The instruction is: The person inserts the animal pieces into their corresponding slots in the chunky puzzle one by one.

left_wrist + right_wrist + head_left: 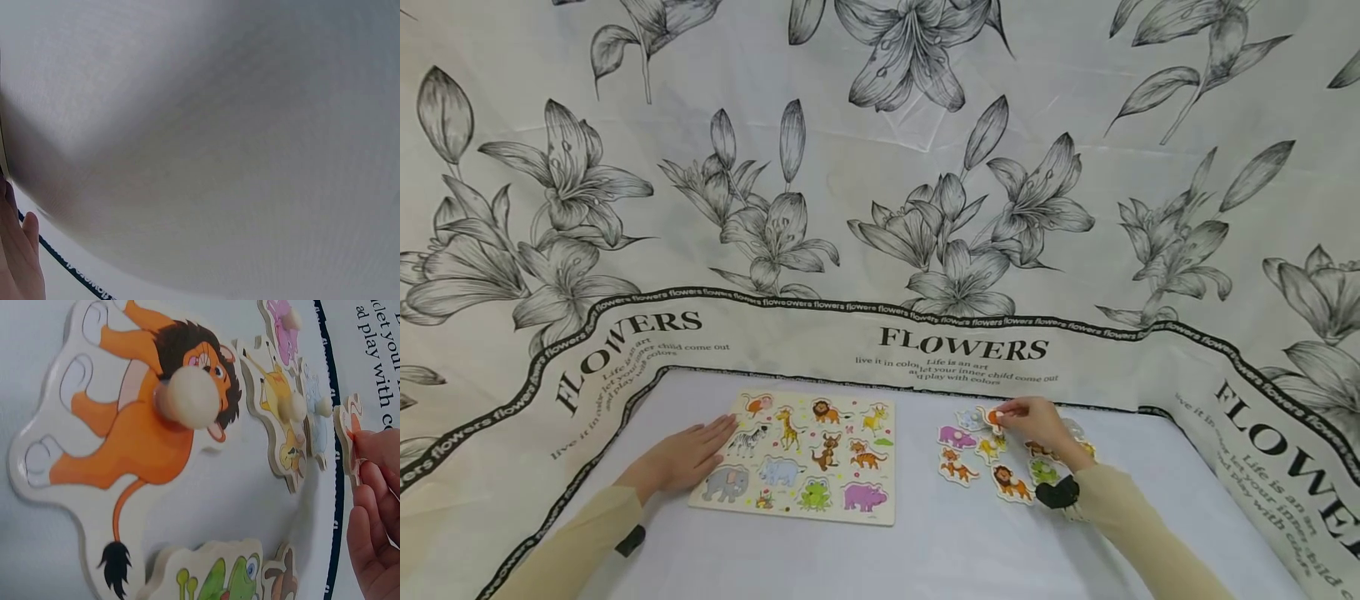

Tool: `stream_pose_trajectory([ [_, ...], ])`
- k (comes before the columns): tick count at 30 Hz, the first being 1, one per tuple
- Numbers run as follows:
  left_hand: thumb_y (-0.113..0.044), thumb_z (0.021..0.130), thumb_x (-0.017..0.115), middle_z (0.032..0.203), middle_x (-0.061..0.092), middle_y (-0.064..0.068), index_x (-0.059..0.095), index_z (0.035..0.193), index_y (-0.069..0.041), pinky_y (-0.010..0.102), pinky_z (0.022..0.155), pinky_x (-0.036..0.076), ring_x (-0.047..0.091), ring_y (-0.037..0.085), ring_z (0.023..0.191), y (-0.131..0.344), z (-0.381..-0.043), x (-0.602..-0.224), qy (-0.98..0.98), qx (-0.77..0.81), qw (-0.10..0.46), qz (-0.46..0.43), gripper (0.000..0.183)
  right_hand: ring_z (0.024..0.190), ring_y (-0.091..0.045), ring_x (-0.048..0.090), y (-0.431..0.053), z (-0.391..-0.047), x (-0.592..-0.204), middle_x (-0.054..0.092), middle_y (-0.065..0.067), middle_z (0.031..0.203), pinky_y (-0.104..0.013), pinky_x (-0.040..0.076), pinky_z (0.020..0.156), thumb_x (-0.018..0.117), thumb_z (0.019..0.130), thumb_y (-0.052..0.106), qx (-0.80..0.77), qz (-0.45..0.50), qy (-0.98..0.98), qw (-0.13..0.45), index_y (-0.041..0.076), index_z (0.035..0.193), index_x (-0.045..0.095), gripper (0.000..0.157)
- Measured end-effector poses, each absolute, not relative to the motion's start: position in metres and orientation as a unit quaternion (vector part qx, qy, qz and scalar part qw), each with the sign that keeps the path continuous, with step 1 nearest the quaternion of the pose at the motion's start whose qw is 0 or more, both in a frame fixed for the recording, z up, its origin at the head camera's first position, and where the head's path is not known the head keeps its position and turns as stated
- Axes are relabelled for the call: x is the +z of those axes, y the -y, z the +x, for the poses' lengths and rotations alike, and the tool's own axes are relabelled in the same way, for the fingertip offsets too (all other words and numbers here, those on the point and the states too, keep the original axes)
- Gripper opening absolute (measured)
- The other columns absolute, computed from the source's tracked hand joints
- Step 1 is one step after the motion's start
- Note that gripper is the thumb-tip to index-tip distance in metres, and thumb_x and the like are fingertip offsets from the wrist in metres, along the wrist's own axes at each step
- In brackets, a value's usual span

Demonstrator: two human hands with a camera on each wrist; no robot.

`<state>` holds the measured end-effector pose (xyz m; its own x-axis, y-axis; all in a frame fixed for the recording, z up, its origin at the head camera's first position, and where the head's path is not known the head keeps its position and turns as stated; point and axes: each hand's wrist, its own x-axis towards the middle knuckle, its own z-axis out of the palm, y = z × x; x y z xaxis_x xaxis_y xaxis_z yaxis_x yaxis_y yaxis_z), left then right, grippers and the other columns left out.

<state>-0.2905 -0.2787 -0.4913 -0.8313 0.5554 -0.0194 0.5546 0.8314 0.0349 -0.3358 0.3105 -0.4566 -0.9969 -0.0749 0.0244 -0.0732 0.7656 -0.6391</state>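
A wooden animal puzzle board point(790, 514) lies on the white cloth, left of centre. Fingers extended, my left hand point(688, 454) rests at its left edge; only part of that hand point(20, 259) enters the left wrist view. To the right, my right hand point(1033, 423) pinches an orange animal puzzle piece point(349, 434) between thumb and fingers, lifted at the back of a group of loose pieces. Its picture is partly hidden by the fingers. Nearby lie the lion piece point(147, 440), the yellow animal piece point(275, 394) and the purple hippo piece point(956, 437).
A frog piece point(1043, 471), a tiger piece point(957, 467) and a pale blue piece point(317, 412) are among the loose knobbed pieces, some partly under the right forearm. A flower-printed cloth point(820, 350) rises behind the table and at both sides.
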Motion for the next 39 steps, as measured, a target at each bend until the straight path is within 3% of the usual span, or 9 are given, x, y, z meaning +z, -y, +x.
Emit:
stream_pose_trajectory([
  [19,-0.031,0.101,0.04,0.155,0.031,0.017,0.033,0.148,0.0,0.051,0.115,0.032,0.032,0.036,0.142,0.281,-0.29,-0.49,-0.959,0.013,0.012,0.284,0.056,0.08,-0.012,0.066,-0.28,-0.337,-0.463,0.074,-0.013,0.096,-0.024,0.055,0.066,0.071,0.087,0.02,-0.384,-0.079,-0.92,-0.02,0.003,0.104,0.073,0.023],
  [39,-0.031,0.102,0.039,0.156,0.03,0.017,0.032,0.148,0.0,0.052,0.115,0.031,0.03,0.036,0.143,0.281,-0.291,-0.491,-0.957,0.023,0.018,0.289,0.056,0.07,-0.007,0.064,-0.23,-0.339,-0.47,0.075,-0.011,0.089,-0.021,0.053,0.058,0.073,0.085,0.017,-0.43,-0.096,-0.898,-0.024,0.003,0.102,0.074,0.023],
])
